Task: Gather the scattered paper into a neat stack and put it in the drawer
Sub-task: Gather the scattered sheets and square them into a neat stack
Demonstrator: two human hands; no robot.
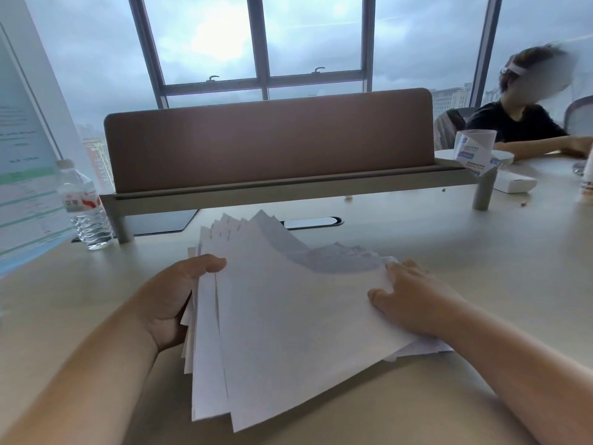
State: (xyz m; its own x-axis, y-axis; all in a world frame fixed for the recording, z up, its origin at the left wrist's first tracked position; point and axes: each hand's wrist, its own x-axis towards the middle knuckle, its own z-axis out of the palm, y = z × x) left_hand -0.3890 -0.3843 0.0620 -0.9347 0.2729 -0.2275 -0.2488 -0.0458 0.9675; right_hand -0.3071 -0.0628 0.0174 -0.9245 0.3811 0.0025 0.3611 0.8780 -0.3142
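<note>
1. Paper [288, 316] fills the lower middle of the frame: a loose sheaf of white sheets, fanned out so that many corners and edges stick out unevenly along its upper and left sides.
2. Sheets at the top of the fan rise to staggered points; a grey shadow falls across the upper right part of the sheaf.
3. Its near corner juts toward the bottom of the frame, past the edge of the pale surface [481, 252].
4. Left hand [173, 300], at the left edge of the sheaf, has its grip closed on the paper: thumb on top of the sheets, the other fingers hidden beneath.
5. Right hand [414, 300] lies on the right edge of the sheaf with fingers spread and fairly straight, pressing on the top sheet; its grip is wide.
6. Clear water bottle [85, 207] stands at the left of the frame, beside the leg of a raised shelf with a brown divider panel [269, 139].
7. Another person [529, 123] sits at the upper right, near a white cup [475, 149].
</note>
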